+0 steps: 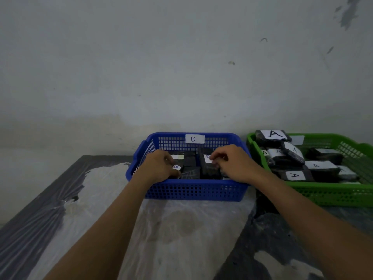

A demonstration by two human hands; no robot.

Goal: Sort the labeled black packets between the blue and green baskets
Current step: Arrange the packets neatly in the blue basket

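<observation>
Black packets (190, 168) with white "B" labels are seen lying inside the blue basket (193, 190), at the centre of the frame, just below the middle. The left hand (159, 167) is reached over the basket's near-left corner, its fingers curled down onto a packet with a small "B" label (176, 167); whether that packet is truly gripped cannot be told. The right hand (230, 162) is held over the right half of the basket, its fingertips pinched at the white label (207, 158) of another packet. A "B" tag (194, 138) is fixed to the basket's far wall. Just beside it, at the right edge of the frame, the green basket (333, 194) is filled with black packets marked "A" (294, 175). Both baskets are set on a plastic-covered table (181, 229) against a pale wall (161, 67).
</observation>
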